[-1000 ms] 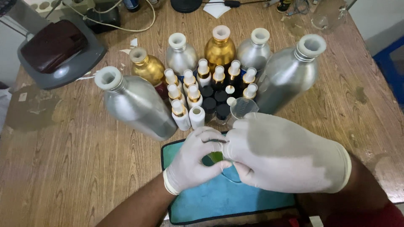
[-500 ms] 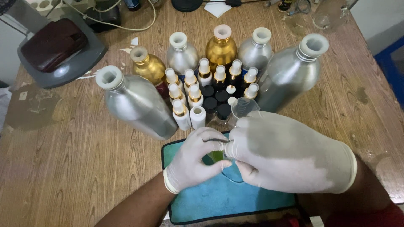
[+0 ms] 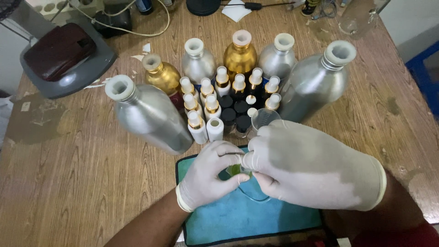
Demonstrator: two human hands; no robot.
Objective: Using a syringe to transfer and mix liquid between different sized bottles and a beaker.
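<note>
Hands meet over the blue mat [image 3: 256, 219] at 6 o'clock, both in white latex gloves. Going L to R:

Grey-and-maroon desk device [image 3: 64, 59] sits at 10 o'clock, cables behind it. Next, large silver aluminium bottle [image 3: 148, 116], open neck tilted toward 10. Behind it a gold bottle [image 3: 161, 77], then a silver one [image 3: 197, 59], a taller gold one [image 3: 240, 55] at 12, another silver [image 3: 279, 57]. In front of those, cluster of small spray vials [image 3: 215, 103] w/ white-and-gold caps, some dark ones mixed in. Clear plastic measuring cup [image 3: 264, 118] just beside the right knuckles. Second large silver bottle [image 3: 315, 84] at 1 o'clock, neck leaning toward 1.

Left hand [image 3: 208, 176]: fingers curled shut around a small green vial [image 3: 237, 170], thumb under it, only a sliver of green showing. Right hand [image 3: 311, 167]: thumb and forefinger pinched closed at the vial's top end; whether they hold a cap or the neck itself is hidden, can't tell.

Key relation: vial sits between the two grips, touching both, right at the mat's near-12 edge. Its long axis seems to run roughly L-R, 9 to 3, base in the left palm, top toward the right fingertips. Left hand carries it; right is the working one at the end. Thin clear loop, maybe tubing, lies on the mat below the hands, unclear.
</note>
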